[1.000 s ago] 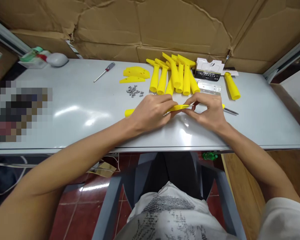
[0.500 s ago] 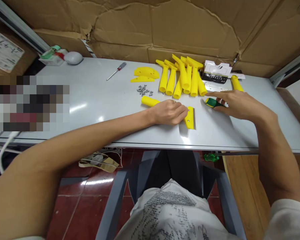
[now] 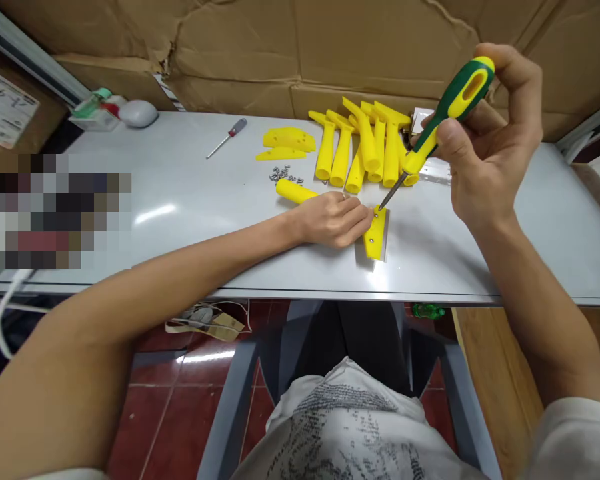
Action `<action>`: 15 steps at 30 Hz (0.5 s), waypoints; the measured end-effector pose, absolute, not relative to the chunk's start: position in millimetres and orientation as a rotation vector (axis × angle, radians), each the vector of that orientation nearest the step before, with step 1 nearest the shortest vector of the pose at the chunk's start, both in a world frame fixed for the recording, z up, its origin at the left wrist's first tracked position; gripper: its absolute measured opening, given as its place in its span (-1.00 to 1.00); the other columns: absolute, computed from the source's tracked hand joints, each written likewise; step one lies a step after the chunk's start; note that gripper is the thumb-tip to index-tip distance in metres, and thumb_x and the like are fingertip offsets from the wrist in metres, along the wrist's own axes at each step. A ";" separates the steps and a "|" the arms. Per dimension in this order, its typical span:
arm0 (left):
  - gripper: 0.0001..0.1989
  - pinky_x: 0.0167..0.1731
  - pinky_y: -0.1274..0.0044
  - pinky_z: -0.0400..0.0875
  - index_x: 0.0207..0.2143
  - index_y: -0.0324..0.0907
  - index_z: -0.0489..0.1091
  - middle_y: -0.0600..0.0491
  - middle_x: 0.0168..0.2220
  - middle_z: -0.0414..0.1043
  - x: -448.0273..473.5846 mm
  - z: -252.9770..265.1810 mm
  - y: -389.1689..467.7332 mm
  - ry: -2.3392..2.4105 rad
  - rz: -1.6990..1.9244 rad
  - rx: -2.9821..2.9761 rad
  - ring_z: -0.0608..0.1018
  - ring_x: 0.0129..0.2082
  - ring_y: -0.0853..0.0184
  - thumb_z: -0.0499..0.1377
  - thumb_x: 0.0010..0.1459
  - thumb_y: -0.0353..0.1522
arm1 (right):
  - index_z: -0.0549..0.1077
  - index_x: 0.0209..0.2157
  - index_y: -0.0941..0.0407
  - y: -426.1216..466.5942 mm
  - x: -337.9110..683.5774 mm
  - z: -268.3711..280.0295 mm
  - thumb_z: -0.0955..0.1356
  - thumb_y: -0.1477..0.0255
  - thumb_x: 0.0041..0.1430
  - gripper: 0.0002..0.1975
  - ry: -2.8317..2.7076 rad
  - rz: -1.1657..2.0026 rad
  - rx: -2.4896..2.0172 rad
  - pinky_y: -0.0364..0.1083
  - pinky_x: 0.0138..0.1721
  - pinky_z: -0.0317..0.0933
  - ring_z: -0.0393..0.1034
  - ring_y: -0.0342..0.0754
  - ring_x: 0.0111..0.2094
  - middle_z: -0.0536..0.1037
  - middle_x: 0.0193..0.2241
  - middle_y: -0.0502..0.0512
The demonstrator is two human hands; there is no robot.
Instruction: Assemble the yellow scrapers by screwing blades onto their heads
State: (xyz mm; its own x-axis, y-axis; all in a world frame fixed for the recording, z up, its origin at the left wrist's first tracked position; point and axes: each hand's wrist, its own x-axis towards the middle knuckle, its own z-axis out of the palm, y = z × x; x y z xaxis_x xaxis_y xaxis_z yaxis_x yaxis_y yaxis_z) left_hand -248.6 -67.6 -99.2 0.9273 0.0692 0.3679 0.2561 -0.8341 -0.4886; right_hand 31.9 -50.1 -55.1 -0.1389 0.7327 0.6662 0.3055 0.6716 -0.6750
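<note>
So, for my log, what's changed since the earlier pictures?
The right hand let go of the scraper, lifted the green-handled screwdriver and brought its tip left to the scraper's far screw. The scraper turned face up. The left hand still grips it; loose screws, grey screwdriver stayed put.

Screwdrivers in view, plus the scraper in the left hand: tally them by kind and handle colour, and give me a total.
Green-and-yellow screwdriver, in the right hand: 1
Grey-handled screwdriver, lying on the table: 1
Yellow scraper, in the left hand: 1
Total: 3
</note>
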 end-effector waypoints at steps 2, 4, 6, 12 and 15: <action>-0.41 -0.49 0.41 0.20 -0.10 -0.21 0.70 0.03 -0.37 0.54 -247.9 -98.3 -68.6 -0.250 -0.458 -2.564 0.57 -0.45 0.28 -0.13 0.75 -0.60 | 0.41 0.47 -0.33 -55.6 31.0 -58.1 0.55 -0.45 0.33 -0.10 -1.672 0.415 -0.762 0.15 0.14 0.63 0.53 0.12 0.03 0.44 0.55 0.03; -0.40 -0.47 0.41 0.21 -0.10 -0.21 0.70 0.02 -0.35 0.54 -247.0 -97.0 -69.5 -0.272 -0.491 -2.624 0.58 -0.44 0.27 -0.14 0.77 -0.57 | 0.52 0.40 -0.31 -61.5 29.3 -56.8 0.63 -0.36 0.32 -0.20 -1.650 0.417 -0.709 0.14 0.14 0.64 0.56 0.09 -0.03 0.54 0.46 0.03; -0.37 -0.45 0.41 0.21 -0.09 -0.20 0.70 0.01 -0.34 0.54 -246.0 -95.6 -70.1 -0.303 -0.481 -2.664 0.58 -0.43 0.25 -0.17 0.78 -0.54 | 0.57 0.36 -0.33 -66.0 27.1 -54.7 0.65 -0.35 0.31 -0.23 -1.658 0.428 -0.686 0.13 0.12 0.66 0.59 0.09 -0.04 0.57 0.43 0.02; -0.35 -0.46 0.41 0.23 -0.09 -0.20 0.71 0.03 -0.39 0.44 -243.5 -92.2 -71.5 -0.362 -0.450 -2.730 0.53 -0.46 0.26 -0.20 0.78 -0.49 | 0.56 0.39 -0.33 -66.0 26.0 -59.5 0.61 -0.34 0.39 -0.28 -1.682 0.308 -0.669 0.11 0.19 0.68 0.60 0.08 0.00 0.50 0.45 0.03; -0.35 -0.44 0.41 0.28 -0.12 -0.18 0.70 0.05 -0.41 0.38 -243.2 -91.7 -72.3 -0.413 -0.477 -2.773 0.50 -0.47 0.26 -0.19 0.79 -0.47 | 0.54 0.44 -0.33 -62.3 28.7 -63.2 0.58 -0.32 0.43 -0.27 -1.701 0.270 -0.681 0.10 0.20 0.70 0.62 0.07 0.01 0.47 0.49 0.04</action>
